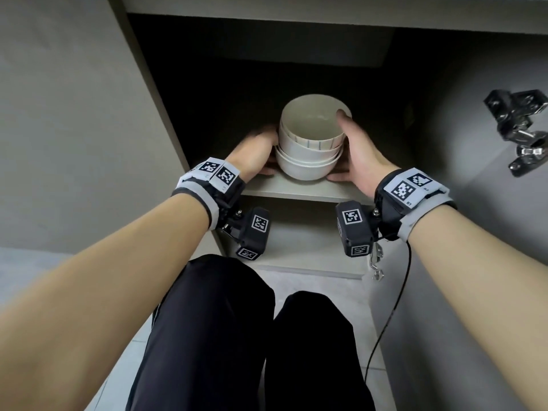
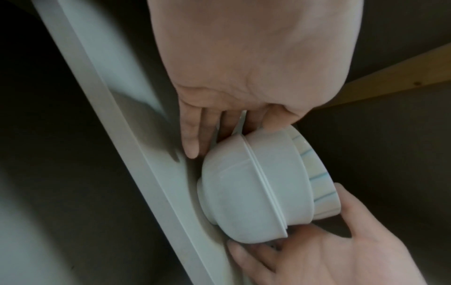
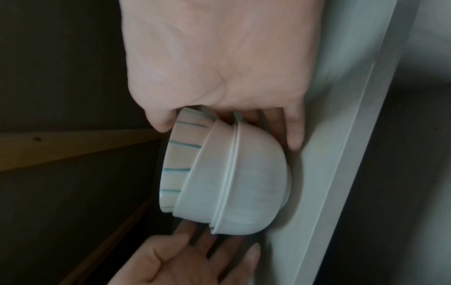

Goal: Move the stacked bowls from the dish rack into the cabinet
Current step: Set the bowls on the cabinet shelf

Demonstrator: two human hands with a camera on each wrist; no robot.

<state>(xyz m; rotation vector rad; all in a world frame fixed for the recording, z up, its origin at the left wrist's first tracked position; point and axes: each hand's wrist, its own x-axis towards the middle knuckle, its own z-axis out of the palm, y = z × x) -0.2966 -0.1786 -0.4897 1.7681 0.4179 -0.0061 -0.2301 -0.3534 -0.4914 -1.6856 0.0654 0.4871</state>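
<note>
Stacked bowls (image 1: pixel 308 149) set near the front edge of a grey cabinet shelf (image 1: pixel 296 189) — cupped by left hand (image 1: pixel 252 154) and right hand (image 1: pixel 360 152); tiled floor (image 1: pixel 323 287) below; coded wristbands (image 1: pixel 410 185), unreadable.

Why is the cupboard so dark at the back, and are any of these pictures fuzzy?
Head view: the cabinet interior falls into deep shadow behind the stacked bowls, and the left hand is slightly smeared. Both wrist views are dim and soft, and the shelf edge is streaked with blur.
</note>
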